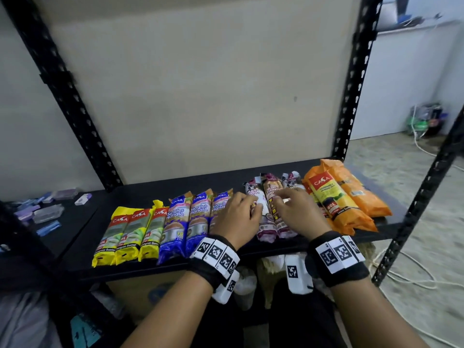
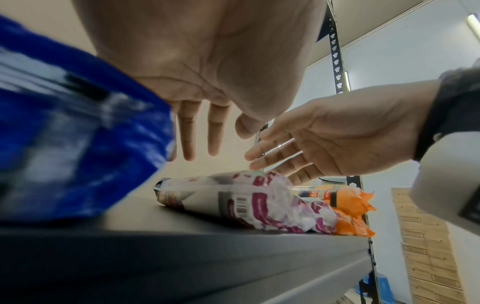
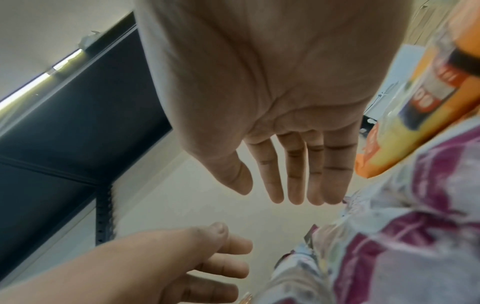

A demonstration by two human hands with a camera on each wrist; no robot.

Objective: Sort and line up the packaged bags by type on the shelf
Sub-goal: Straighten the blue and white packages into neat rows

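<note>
My left hand and right hand hovered with fingers spread and relaxed over the purple drawstring packs, lying mid-shelf between blue and orange rows. They looked light, soft and crinkly-slick; gripping mid-length seemed best.

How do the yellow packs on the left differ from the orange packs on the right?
The yellow plastic packs lie in a neat, parallel row of three; the orange plastic packs overlap, stacked askew. The orange ones look bulkier. Both show a red CASA label and lie on the black shelf.
</note>
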